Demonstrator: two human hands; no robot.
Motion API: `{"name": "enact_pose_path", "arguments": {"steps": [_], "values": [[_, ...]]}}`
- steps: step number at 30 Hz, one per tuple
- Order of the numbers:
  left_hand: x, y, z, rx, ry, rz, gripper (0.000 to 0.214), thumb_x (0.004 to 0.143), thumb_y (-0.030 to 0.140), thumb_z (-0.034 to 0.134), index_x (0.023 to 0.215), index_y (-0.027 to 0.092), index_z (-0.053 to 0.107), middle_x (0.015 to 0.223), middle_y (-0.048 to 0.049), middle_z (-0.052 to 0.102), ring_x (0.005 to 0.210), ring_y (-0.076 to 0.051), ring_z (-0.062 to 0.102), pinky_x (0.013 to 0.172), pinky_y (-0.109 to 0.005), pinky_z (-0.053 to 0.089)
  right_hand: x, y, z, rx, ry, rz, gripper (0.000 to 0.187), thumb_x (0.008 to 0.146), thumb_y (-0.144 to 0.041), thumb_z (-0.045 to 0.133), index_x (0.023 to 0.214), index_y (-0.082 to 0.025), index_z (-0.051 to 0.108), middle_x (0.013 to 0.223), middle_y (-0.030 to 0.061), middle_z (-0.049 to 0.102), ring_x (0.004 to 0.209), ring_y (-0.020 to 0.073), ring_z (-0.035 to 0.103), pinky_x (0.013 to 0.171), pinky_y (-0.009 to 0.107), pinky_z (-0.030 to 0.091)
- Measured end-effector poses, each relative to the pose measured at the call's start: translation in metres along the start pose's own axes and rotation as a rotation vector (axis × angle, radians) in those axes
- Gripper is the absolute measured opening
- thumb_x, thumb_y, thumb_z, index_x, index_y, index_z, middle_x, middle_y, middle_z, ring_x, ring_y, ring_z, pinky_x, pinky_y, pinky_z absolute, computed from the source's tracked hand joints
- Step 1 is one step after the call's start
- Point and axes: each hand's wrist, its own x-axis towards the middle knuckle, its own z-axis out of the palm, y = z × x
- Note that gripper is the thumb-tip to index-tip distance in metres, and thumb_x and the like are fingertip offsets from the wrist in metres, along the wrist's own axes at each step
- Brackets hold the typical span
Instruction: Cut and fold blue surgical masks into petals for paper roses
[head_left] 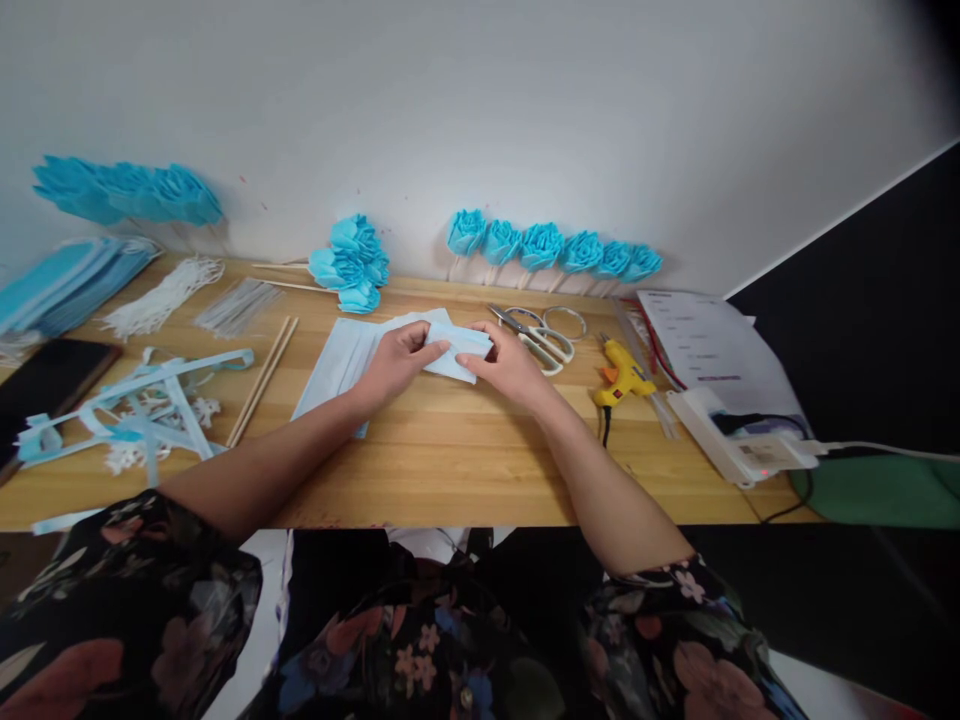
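Observation:
My left hand (397, 362) and my right hand (510, 366) meet over the middle of the wooden table (450, 460). Both pinch a folded piece of light blue mask fabric (459, 348) between fingers and thumbs, one hand at each end. Under and to the left of the hands lie flat light blue mask sheets (341, 362). White-handled scissors (541, 335) rest just right of my right hand.
A yellow glue gun (621, 376) and a white power strip (742, 445) sit at right, with papers (709, 345) behind. Blue fabric flowers (551, 245) line the wall. Wooden sticks (262, 378), blue strip offcuts (135, 405), ear loops (161, 300) and stacked masks (67, 280) lie left.

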Motion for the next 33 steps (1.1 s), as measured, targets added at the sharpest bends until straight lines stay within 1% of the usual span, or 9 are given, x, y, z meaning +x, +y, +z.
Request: {"name": "enact_pose_path", "arguments": {"steps": [5,9,15,17,19,21,23,29,33], "values": [[0.004,0.000,-0.001,-0.180,0.086,-0.032,0.038,0.069,0.047,0.082,0.085,0.016,0.068,0.082,-0.0021,0.071,0.077,-0.016,0.062,0.076,-0.029,0.048,0.003,0.012,0.001,0.145,-0.128,0.010,0.050,0.077,-0.035,0.072,0.124,-0.023,0.060,0.109,0.0060,0.072,0.092,0.0213,0.067,0.085,0.039,0.055],[0.005,-0.005,-0.001,-0.188,0.091,-0.052,0.039,0.069,0.047,0.082,0.088,0.015,0.069,0.084,-0.0034,0.073,0.079,-0.017,0.063,0.075,-0.029,0.048,0.006,0.014,0.000,0.276,-0.093,0.024,0.043,0.080,-0.046,0.069,0.115,-0.022,0.063,0.107,0.0053,0.071,0.095,0.0205,0.066,0.086,0.038,0.055],[0.005,0.005,-0.004,-0.131,0.010,-0.046,0.036,0.080,0.050,0.073,0.077,0.016,0.064,0.069,-0.0002,0.064,0.065,-0.012,0.057,0.061,-0.024,0.045,0.003,0.005,-0.014,0.341,0.021,0.098,0.027,0.076,-0.043,0.073,0.088,-0.020,0.065,0.072,-0.0025,0.062,0.066,0.0129,0.058,0.064,0.028,0.049],[0.011,0.008,-0.012,-0.161,0.069,-0.010,0.039,0.086,0.054,0.065,0.077,0.016,0.063,0.069,-0.0013,0.063,0.061,-0.011,0.057,0.058,-0.023,0.044,0.001,0.002,-0.024,0.369,-0.048,0.147,0.028,0.074,-0.043,0.075,0.086,-0.019,0.065,0.067,-0.0038,0.059,0.060,0.0107,0.054,0.058,0.025,0.045],[0.018,0.009,-0.021,-0.162,0.167,0.051,0.038,0.089,0.054,0.063,0.081,0.017,0.062,0.075,-0.0033,0.066,0.061,-0.010,0.058,0.057,-0.022,0.045,-0.001,0.000,-0.034,0.365,-0.192,0.193,0.030,0.073,-0.043,0.076,0.085,-0.019,0.065,0.067,-0.0035,0.059,0.057,0.0093,0.052,0.054,0.023,0.041],[0.026,0.006,-0.031,-0.141,0.258,0.098,0.035,0.090,0.051,0.062,0.081,0.017,0.061,0.073,-0.0028,0.065,0.059,-0.010,0.057,0.055,-0.021,0.044,-0.003,0.001,-0.037,0.306,-0.336,0.229,0.029,0.073,-0.043,0.075,0.083,-0.018,0.065,0.065,-0.0030,0.059,0.054,0.0089,0.049,0.050,0.023,0.037],[0.031,0.001,-0.037,-0.113,0.311,0.124,0.032,0.092,0.047,0.062,0.081,0.017,0.061,0.071,-0.0020,0.064,0.057,-0.009,0.056,0.053,-0.021,0.042,-0.003,0.002,-0.034,0.193,-0.410,0.254,0.025,0.075,-0.041,0.071,0.082,-0.018,0.064,0.063,-0.0027,0.059,0.052,0.0093,0.048,0.049,0.023,0.034],[0.033,-0.007,-0.038,0.046,0.299,0.154,0.025,0.093,0.034,0.059,0.076,0.016,0.062,0.068,-0.0010,0.063,0.055,-0.008,0.053,0.054,-0.020,0.041,-0.001,0.002,-0.017,-0.330,-0.291,0.133,0.010,0.081,-0.027,0.061,0.081,-0.018,0.066,0.069,-0.0004,0.065,0.063,0.0126,0.053,0.060,0.025,0.035],[0.032,-0.008,-0.039,0.166,0.269,0.170,0.023,0.092,0.031,0.057,0.076,0.016,0.062,0.069,-0.0009,0.064,0.059,-0.009,0.053,0.059,-0.021,0.042,-0.001,-0.002,-0.018,-0.511,-0.279,0.116,0.011,0.083,-0.025,0.061,0.088,-0.020,0.070,0.077,0.0017,0.070,0.069,0.0146,0.057,0.063,0.026,0.035]]}}
